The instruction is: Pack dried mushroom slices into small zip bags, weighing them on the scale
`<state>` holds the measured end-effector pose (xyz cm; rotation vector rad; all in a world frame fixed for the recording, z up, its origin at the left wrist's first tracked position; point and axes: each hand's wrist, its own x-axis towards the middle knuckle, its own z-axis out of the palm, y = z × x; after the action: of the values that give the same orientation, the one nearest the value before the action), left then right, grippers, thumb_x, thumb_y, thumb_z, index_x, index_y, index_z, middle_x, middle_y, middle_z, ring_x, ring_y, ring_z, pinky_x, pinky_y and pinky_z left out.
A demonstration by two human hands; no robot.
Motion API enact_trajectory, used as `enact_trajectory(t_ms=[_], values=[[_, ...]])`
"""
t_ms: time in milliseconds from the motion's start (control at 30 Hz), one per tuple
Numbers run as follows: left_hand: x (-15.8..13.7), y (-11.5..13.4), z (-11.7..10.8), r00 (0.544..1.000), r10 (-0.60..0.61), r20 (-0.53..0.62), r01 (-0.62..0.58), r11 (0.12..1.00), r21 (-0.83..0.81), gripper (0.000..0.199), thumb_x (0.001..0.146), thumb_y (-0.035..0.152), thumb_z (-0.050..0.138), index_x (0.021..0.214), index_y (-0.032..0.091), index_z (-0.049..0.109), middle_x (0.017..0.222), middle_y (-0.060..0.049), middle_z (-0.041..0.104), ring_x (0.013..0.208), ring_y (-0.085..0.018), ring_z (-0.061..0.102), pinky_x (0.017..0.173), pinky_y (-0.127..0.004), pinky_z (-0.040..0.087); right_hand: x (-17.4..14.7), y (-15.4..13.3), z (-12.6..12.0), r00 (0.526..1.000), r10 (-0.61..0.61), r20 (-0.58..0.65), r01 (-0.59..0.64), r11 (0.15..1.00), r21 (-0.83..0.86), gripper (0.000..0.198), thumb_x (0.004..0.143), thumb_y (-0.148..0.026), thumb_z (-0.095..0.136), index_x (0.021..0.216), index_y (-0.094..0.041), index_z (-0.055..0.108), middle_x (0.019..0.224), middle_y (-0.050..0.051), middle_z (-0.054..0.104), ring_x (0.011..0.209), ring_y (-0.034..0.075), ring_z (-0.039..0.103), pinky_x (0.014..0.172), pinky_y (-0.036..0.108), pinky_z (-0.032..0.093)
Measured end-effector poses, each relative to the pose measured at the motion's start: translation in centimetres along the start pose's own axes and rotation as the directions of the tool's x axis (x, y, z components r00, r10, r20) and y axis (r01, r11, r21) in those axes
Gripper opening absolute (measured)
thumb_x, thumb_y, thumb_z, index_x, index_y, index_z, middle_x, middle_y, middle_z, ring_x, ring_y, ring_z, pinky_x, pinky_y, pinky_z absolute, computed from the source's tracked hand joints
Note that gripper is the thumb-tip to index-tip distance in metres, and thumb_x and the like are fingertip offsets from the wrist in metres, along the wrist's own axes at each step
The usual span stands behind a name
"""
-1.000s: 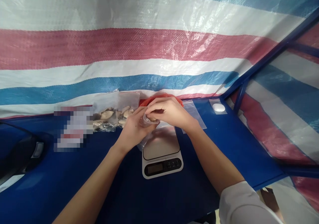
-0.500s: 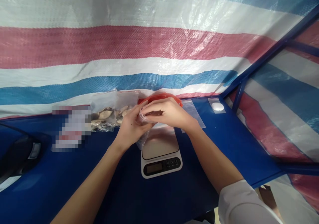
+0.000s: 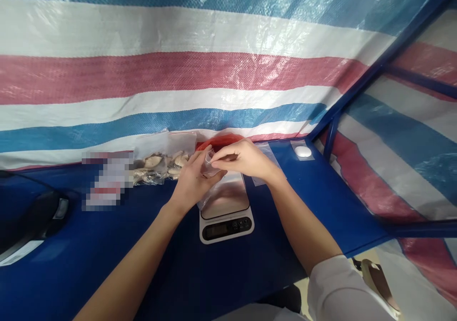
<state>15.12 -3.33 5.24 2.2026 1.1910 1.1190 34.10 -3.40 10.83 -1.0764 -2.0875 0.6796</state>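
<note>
Both hands hold a clear plastic bag [image 3: 209, 158] above the back of a white kitchen scale [image 3: 225, 202]. My left hand [image 3: 191, 180] is wrapped round the bag, whose lower part hangs over the scale's left edge. At the bag's mouth, my right hand [image 3: 241, 159] pinches the film between thumb and fingers. What the bag contains, if anything, I cannot make out. Behind the hands lies a red plastic bag [image 3: 223, 141], partly hidden by them. The scale's display looks dark.
Clear bags of tan, flat dried pieces [image 3: 153, 164] lie left of my hands. Flat clear bags [image 3: 269, 152] and a white rounded object [image 3: 303, 151] are to the right. A black device [image 3: 39, 221] stands at far left on the blue table [image 3: 107, 240]. Striped sheeting [image 3: 160, 76] hangs behind.
The camera view has shifted, so the scene sits slightly differently. My right hand has turned a little, and its pinch on the bag's mouth shows more clearly. Both hands still hold the clear bag.
</note>
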Motion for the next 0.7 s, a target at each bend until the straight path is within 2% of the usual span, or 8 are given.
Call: enact_trajectory(t_ms=[133,267,367,533,700], values=[[-1.1,0.1,0.4,0.999,0.006,0.052,-0.007,1.000,0.029,0.068,0.085,0.050,0.070,0.145,0.023,0.053,0.140,-0.012,0.061,0.118,-0.030,0.065,0.094,-0.044,0.060,-1.7,1.3,-0.5,0.996,0.033,-0.078,-0.013,0.971,0.241,0.010,0.084,-0.029,0.073,0.088,-0.024,0.082,0.090,0.001,0.080,0.085,0.019,0.073,0.080,0.031,0.057],[-2.6,-0.3,0.6,0.996,0.069,0.055,-0.074,0.993,0.092,0.064,0.087,0.047,0.069,0.144,0.022,0.054,0.142,-0.013,0.059,0.129,-0.031,0.059,0.109,-0.049,0.051,-4.0,3.2,-0.4,0.977,0.161,-0.143,-0.097,0.921,0.377,0.012,0.077,-0.034,0.080,0.085,-0.024,0.081,0.086,0.001,0.079,0.082,0.019,0.073,0.080,0.033,0.059],[-4.1,-0.7,0.6,0.995,0.079,0.054,-0.085,0.987,0.139,0.057,0.090,0.046,0.066,0.140,0.020,0.058,0.141,-0.014,0.060,0.131,-0.031,0.058,0.115,-0.049,0.046,-5.8,4.6,0.2,0.947,0.273,-0.169,-0.171,0.874,0.454,0.017,0.074,-0.039,0.082,0.081,-0.024,0.080,0.079,0.001,0.077,0.076,0.019,0.072,0.076,0.033,0.060],[-6.2,-1.2,0.7,0.998,0.067,-0.004,-0.066,0.984,0.167,0.048,0.091,0.047,0.064,0.132,0.022,0.064,0.137,-0.014,0.064,0.128,-0.032,0.061,0.113,-0.050,0.048,-8.1,5.9,1.4,0.880,0.410,-0.239,-0.223,0.802,0.555,0.021,0.067,-0.040,0.085,0.078,-0.022,0.080,0.079,0.002,0.077,0.072,0.018,0.070,0.076,0.034,0.059],[-6.8,-1.2,0.7,0.997,0.065,0.041,-0.071,0.981,0.180,0.047,0.094,0.047,0.060,0.132,0.021,0.065,0.138,-0.015,0.064,0.128,-0.031,0.061,0.113,-0.051,0.047,-9.4,6.6,2.2,0.828,0.498,-0.259,-0.272,0.760,0.591,0.025,0.063,-0.041,0.086,0.077,-0.021,0.080,0.074,0.001,0.075,0.065,0.016,0.066,0.070,0.032,0.059]])
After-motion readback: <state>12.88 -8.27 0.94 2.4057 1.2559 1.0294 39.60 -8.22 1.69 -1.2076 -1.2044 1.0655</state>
